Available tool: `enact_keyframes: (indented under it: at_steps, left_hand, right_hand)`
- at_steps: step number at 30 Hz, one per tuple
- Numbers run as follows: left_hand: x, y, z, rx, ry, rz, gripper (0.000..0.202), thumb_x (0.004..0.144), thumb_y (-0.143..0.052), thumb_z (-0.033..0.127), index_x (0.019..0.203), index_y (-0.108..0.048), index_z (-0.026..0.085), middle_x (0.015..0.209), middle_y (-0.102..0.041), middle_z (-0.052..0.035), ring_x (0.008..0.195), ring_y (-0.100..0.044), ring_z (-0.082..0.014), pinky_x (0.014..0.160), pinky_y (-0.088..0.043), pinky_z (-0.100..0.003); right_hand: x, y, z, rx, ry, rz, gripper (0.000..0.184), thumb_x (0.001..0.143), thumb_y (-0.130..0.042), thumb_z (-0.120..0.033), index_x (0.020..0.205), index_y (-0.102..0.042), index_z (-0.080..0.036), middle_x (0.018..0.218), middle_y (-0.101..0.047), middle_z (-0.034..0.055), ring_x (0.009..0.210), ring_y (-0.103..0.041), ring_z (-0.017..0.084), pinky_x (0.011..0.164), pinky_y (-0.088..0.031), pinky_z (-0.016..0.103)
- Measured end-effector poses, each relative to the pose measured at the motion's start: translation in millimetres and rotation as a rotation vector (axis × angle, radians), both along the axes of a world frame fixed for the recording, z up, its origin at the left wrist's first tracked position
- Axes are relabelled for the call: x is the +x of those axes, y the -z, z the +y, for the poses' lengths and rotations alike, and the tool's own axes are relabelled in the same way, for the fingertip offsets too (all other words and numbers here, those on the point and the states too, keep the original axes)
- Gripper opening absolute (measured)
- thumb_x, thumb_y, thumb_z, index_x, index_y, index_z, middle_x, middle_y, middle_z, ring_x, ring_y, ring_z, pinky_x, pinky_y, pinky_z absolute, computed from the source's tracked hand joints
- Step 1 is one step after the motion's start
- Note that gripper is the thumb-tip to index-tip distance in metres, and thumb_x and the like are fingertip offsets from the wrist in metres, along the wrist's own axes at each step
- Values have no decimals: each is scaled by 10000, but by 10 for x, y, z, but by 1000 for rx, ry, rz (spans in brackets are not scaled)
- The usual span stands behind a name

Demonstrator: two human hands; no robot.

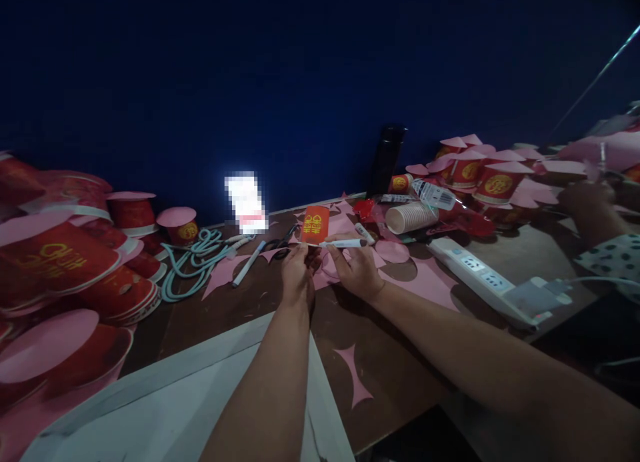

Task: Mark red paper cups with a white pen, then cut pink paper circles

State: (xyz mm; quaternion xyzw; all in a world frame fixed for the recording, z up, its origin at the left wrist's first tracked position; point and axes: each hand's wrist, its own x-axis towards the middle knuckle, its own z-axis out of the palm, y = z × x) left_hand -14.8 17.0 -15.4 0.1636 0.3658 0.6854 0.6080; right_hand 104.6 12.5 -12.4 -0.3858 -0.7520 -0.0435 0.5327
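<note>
My left hand is closed around the base of a red paper cup with a gold emblem, which stands upside down on pink paper on the brown table. My right hand grips a white marker, held level with its tip against the cup's lower edge. Both hands meet at the table's middle.
Red cups capped with pink paper discs pile up at the left and back right. A teal cable, scissors, a second marker, a white power strip, a black bottle and stacked plain cups lie around. Another person's hand works at the far right.
</note>
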Motion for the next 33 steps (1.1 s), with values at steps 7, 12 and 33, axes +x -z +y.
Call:
enact_keyframes:
  at_steps: [7,12,33]
  left_hand:
    - [5,-1,18,-22,-9,-18,119,700,-682,210,750,-610,130,664,-647,-22,566,-618,-102,595,-472,-223]
    - [2,5,11,-13,5,-3,136,707,-681,228,763,-614,124,678,-648,-31,575,-620,-105,618,-477,-237]
    - [2,6,16,-36,1,-32,79,732,-636,195,758,-622,121,654,-645,-30,565,-609,-105,632,-476,-240]
  right_hand:
    - [-2,-15,0,-17,-1,-6,139,881,-533,-240,1001,-603,-225,974,-684,45,925,-614,183,859,-448,354]
    - [2,-5,11,3,19,12,134,879,-538,-256,992,-603,-222,969,-691,50,910,-625,189,879,-442,371]
    - [14,-32,8,0,-4,11,154,882,-537,-251,1005,-621,-214,987,-686,57,915,-614,190,865,-453,362]
